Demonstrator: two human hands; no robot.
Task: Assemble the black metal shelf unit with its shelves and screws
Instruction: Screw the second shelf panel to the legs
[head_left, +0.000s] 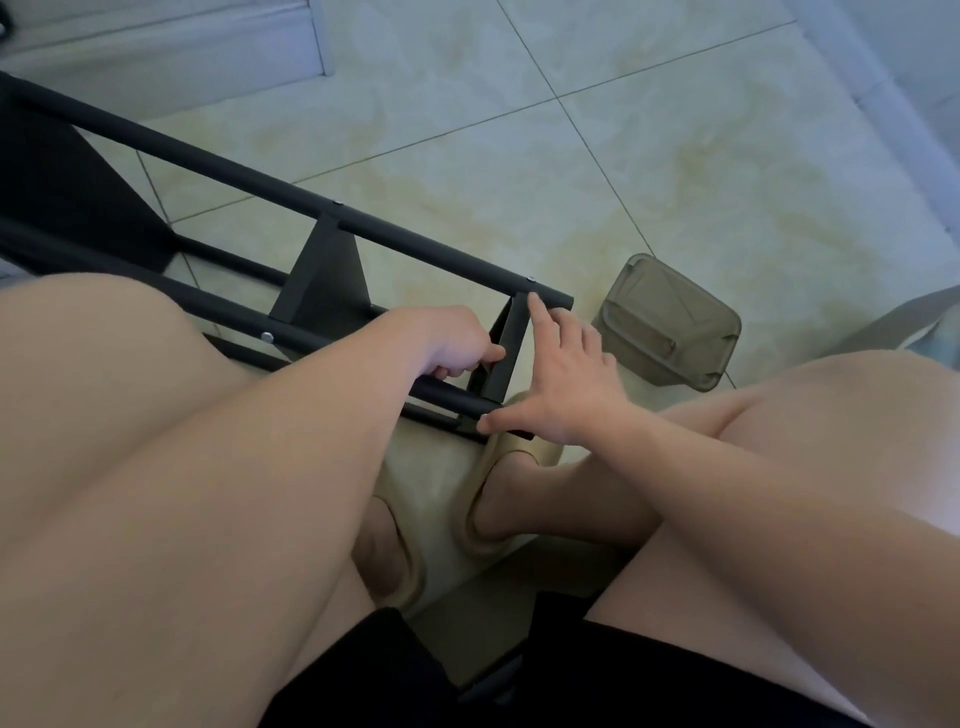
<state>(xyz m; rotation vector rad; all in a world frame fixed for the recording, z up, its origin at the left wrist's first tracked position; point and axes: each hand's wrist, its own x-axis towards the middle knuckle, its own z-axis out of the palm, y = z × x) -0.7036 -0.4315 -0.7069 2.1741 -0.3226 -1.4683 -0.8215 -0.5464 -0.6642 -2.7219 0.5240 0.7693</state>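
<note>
The black metal shelf unit (332, 218) lies on its side on the tiled floor, its tubes running from upper left to the centre. Two black shelf panels (324, 280) sit between the tubes, and silver screw heads (267, 336) show on them. My left hand (457, 343) curls its fingers around the end shelf panel (511, 343) near the lower tube. My right hand (566, 379) is spread flat. Its index finger touches the upper tube just below a screw (530, 279), and its thumb presses the lower tube's end.
A clear plastic container (670, 322) sits on the floor just right of the unit's end. My bare knees flank the view and my feet in beige slippers (498, 467) lie below the hands. A white step edge (218, 47) runs along the top left.
</note>
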